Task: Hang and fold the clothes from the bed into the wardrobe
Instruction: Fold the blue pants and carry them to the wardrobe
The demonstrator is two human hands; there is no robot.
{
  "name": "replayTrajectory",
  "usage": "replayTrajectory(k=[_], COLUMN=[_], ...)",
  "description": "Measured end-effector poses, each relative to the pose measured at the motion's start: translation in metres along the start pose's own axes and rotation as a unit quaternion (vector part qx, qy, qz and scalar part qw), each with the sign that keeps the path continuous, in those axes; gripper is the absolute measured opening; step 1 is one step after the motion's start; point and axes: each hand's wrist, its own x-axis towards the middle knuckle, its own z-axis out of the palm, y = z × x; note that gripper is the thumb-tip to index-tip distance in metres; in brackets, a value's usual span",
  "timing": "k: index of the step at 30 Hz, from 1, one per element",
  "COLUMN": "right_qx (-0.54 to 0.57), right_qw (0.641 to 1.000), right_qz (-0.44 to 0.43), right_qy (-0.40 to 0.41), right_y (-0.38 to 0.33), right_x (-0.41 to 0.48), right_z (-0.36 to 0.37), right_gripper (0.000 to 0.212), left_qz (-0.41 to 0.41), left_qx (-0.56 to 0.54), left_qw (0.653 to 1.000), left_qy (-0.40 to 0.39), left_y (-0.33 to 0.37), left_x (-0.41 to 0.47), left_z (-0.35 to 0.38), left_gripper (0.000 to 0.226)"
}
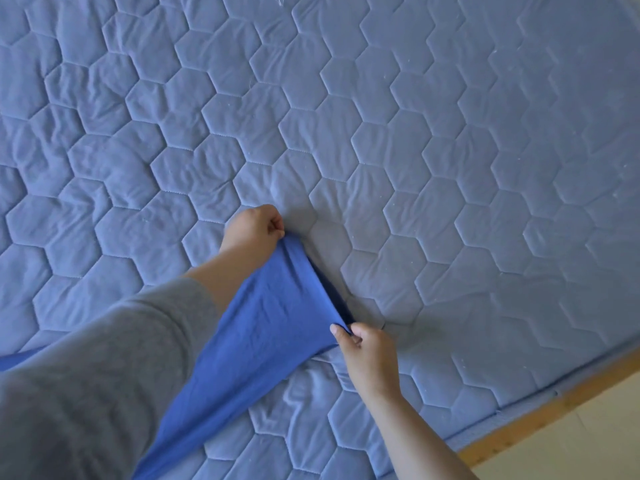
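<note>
Head view, and a good part of the cloth [263, 327] is lost to us. Its near end runs off the bottom of the frame, and its left side slips under the grey sleeve [104, 375]. A sliver of the same blue peeks out beyond that sleeve. What kind of garment it is, I cannot tell.

The left hand [254, 228] is a closed fist on the cloth's far corner, the one further from the rail [554, 400], with its fingertips tucked out of sight. The right hand [369, 348], on a bare forearm, pinches the corner nearer the rail between thumb and curled fingers. The edge is pulled taut between the two hands and slants down toward the rail.

From that edge the cloth's long axis runs back toward the person, roughly alongside the rail. It lies over the quilt [415, 133], lifted at the held end so a shadowed fold shows beneath.

The cloth is thin and smooth, a strong blue with fine crinkles. The quilt is paler blue-grey, puffy, stitched in hexagons and rumpled in places. The sleeve looks like soft knit. The rail is a bare wooden strip along the quilt's edge, with pale floor [588, 438] past it.
</note>
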Motion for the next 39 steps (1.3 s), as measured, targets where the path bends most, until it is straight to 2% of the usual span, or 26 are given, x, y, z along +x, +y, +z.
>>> replayTrajectory(k=[5,8,10,11,12,14,16,18,21,24,27,30,32,35,37,39], right_qx=[-0.071,-0.105,-0.075,-0.055,-0.029,0.017,0.026,0.06,0.183,0.261,0.184,0.069,0.039,-0.02,-0.024,-0.001], right_qw=[0.996,0.991,0.99,0.99,0.993,0.998,0.999,0.998,0.983,0.963,0.977,0.989,0.989,0.989,0.987,0.992], right_qz=[0.043,0.077,0.064,0.061,0.052,0.038,0.027,0.003,-0.01,0.06,0.097,0.115,0.12,0.054,-0.005,-0.035], right_qy=[0.013,0.034,0.099,0.113,0.106,0.048,0.012,0.016,0.028,0.039,0.052,0.058,0.072,0.137,0.158,0.119], right_y=[0.003,0.001,-0.003,-0.007,-0.008,-0.01,-0.011,-0.015,-0.022,-0.023,-0.016,-0.01,-0.012,-0.024,-0.037,-0.053], right_x=[0.01,0.011,0.007,0.006,0.006,0.008,0.008,0.005,-0.004,-0.008,-0.002,0.003,0.002,-0.009,-0.02,-0.031], right_z=[0.006,0.01,0.012,0.012,0.014,0.012,0.007,0.001,0.0,0.006,0.007,0.004,0.005,0.005,0.008,0.016], right_gripper=[0.058,0.049,0.026,0.026,0.031,0.016,0.036,0.044,0.037,0.023,0.023,0.009,0.02,0.038,0.035,0.027], left_qz=[-0.003,0.029,0.046,0.04,0.029,0.011,0.014,0.025,0.033,0.039,0.038,0.046,0.057,0.056,0.038,0.013], left_qx=[-0.032,0.013,0.057,0.067,0.067,0.056,0.043,0.024,-0.012,0.001,-0.011,-0.029,-0.032,-0.055,-0.071,-0.09], left_qw=[0.999,0.999,0.997,0.997,0.997,0.998,0.998,0.999,0.999,0.999,0.999,0.999,0.998,0.996,0.996,0.994], left_qy=[0.0,-0.02,-0.015,-0.014,-0.016,-0.036,-0.047,-0.027,-0.016,-0.015,-0.011,0.003,0.021,0.033,0.04,0.055], left_y=[-0.01,-0.012,-0.011,-0.01,-0.009,-0.004,0.001,0.004,0.002,-0.004,-0.005,-0.004,-0.007,-0.021,-0.034,-0.05], left_x=[0.001,-0.004,-0.006,-0.007,-0.007,-0.006,-0.005,-0.005,-0.01,-0.016,-0.02,-0.027,-0.034,-0.052,-0.069,-0.09], left_z=[0.013,0.018,0.02,0.021,0.021,0.017,0.012,0.005,-0.002,-0.003,0.0,0.0,-0.001,-0.007,-0.014,-0.022], left_gripper=[0.01,0.014,0.025,0.029,0.029,0.019,0.014,0.015,0.012,0.009,0.01,0.017,0.018,0.014,0.012,0.011])
